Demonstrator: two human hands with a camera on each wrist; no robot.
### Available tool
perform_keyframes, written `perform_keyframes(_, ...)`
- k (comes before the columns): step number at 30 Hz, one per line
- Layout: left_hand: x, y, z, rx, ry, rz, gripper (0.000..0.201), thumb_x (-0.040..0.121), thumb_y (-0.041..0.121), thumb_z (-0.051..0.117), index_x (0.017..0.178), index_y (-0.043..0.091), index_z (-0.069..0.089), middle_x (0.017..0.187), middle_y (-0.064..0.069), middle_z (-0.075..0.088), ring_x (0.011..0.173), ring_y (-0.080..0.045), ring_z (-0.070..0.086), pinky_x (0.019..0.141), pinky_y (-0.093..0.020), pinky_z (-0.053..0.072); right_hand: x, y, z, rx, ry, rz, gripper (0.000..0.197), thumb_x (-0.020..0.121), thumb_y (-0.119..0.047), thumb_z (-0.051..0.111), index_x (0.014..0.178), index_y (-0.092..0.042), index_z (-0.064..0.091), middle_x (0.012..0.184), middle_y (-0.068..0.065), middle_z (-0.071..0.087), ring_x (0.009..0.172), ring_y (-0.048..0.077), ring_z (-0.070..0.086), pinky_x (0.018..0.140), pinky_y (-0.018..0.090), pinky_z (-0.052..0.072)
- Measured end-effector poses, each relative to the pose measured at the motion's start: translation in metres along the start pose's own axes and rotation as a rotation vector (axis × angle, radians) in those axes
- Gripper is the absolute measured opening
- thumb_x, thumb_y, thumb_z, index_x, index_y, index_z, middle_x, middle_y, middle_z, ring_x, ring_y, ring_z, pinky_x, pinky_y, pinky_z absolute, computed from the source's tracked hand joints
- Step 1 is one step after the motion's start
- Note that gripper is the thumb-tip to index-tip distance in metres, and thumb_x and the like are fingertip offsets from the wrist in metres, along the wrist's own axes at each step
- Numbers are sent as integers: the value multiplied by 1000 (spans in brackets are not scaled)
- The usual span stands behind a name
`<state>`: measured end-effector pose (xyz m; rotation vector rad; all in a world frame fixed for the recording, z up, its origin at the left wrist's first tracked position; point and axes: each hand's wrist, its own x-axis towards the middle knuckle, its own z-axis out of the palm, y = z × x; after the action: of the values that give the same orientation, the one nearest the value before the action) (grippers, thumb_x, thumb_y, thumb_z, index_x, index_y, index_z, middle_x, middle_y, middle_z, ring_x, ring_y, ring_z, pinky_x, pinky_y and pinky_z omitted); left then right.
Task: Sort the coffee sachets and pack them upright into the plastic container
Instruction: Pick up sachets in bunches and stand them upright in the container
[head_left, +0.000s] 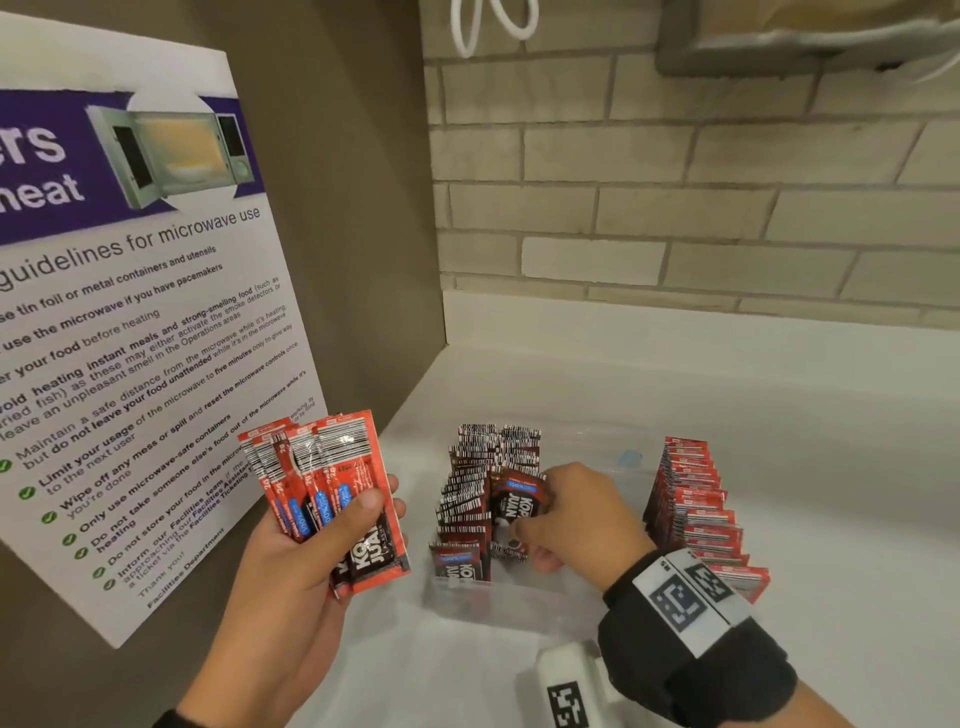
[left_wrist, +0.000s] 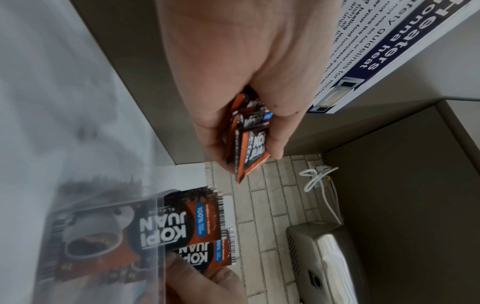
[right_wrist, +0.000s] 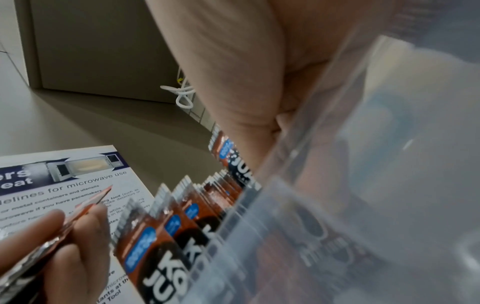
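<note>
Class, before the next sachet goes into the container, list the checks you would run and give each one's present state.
1. Left hand holds a fan of sachets: ok.
2. Right hand grips one sachet inside the plastic container: ok.
3. Packed rows stand upright: ok.
4. Space left in the container: ok.
5. The red row sits inside the container: cannot tell.

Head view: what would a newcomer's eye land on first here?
Probably the fan of red sachets gripped in the left hand, in front of the microwave poster. Next, the right hand reaching into the clear container among upright dark sachets, with a red row standing further right.
</note>
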<state>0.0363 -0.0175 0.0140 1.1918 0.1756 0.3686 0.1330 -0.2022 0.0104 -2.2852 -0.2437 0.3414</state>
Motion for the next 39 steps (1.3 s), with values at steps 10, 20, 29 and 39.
perform_keyframes(10,-2,-1,-2,23,21,5,42,59,18,70,100,16,65,86,-7,73,70,-15,71,55,-28,56,-2,-2,12,-21,-40,-30,22,70,-11,77,71,-10,55,78,13,67,72,29,70,68,43,59)
perform_keyframes(20,-3,-3,-1,39,-5,4,69,43,35,90,104,14,66,89,-8,74,75,-17,72,57,-29,55,-6,1,-1,42,2,-34,37,76,-5,73,66,-14,38,68,7,58,59,25,66,62,38,56)
perform_keyframes(29,9,10,25,5,-65,37,59,41,43,92,91,18,71,85,-9,71,76,-21,70,59,-29,57,-36,-36,8,468,30,-447,34,64,-29,84,80,-26,55,72,-6,52,57,6,44,56,19,41)
perform_keyframes(39,13,13,50,-52,-114,-35,39,75,15,61,113,7,63,100,-14,73,81,-22,72,59,-27,58,-31,-33,19,566,355,-635,28,76,-5,62,83,-31,54,55,-12,42,53,1,41,57,16,40)
